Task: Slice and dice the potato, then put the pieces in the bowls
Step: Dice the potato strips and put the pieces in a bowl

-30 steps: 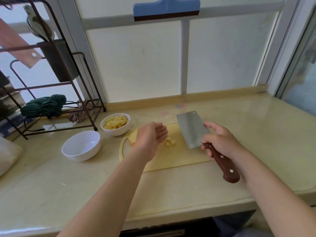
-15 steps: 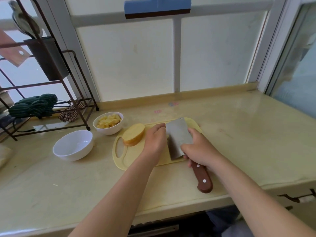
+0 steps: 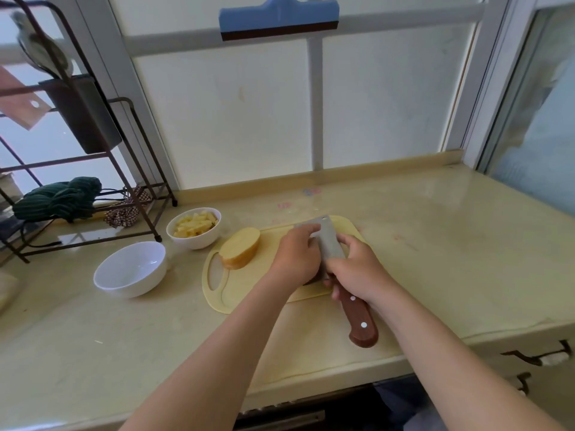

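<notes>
Scooping step, probably: cleaver [image 3: 329, 241] is gripped firmly by right hand [image 3: 357, 269] over the cutting board [image 3: 249, 290]. Left hand [image 3: 295, 256] is curled against it, contents can't be told. Potato half [image 3: 241, 247] is parked at board's left end. A steady carry to the bowls [image 3: 130, 269] is needed next.

- No word, label, brand or number can be read anywhere in view
- Faint pink and blue marks [image 3: 312, 191] on the countertop [image 3: 435, 244], behind the cutting board [image 3: 236, 293], are too blurred to tell whether they are letters
</notes>
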